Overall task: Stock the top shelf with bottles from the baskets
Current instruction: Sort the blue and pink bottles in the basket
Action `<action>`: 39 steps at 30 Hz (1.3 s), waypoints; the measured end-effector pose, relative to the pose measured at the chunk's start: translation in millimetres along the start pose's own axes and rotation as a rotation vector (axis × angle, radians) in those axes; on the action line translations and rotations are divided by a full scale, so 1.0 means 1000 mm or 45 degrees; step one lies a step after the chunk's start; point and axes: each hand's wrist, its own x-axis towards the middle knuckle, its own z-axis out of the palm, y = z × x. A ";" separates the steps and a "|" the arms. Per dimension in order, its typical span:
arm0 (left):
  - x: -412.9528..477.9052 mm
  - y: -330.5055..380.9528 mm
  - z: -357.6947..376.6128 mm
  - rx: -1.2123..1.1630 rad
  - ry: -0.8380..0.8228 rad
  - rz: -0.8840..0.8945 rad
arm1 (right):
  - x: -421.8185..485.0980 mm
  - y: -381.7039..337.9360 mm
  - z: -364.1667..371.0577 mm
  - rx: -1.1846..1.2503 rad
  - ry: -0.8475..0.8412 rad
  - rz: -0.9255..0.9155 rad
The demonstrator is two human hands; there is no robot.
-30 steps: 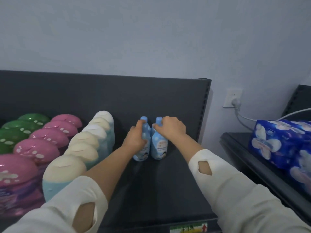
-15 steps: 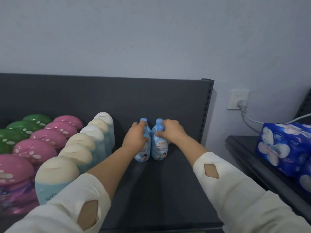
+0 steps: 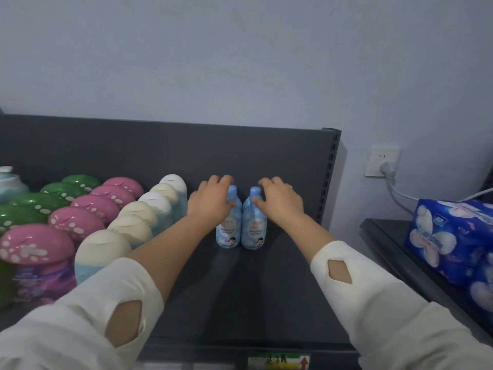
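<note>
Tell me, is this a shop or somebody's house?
Probably a shop. A dark metal shelf holds neat rows of the same pink bottles and cream-capped bottles, and a price label sits on its front edge.

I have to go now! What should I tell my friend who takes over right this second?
Left hand: open, fingers loose against the left blue bottle.
Right hand: open, fingers loose against the right blue bottle.
Both bottles stand upright, side by side, at the back of the top shelf, right of the cream-capped row.
Done: these two placed.
Left: let go, fetch more. Baskets are not in view.
</note>
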 end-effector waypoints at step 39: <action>-0.609 -0.389 -0.353 1.025 0.117 -1.298 | -0.350 -0.686 0.084 0.563 -0.142 -1.922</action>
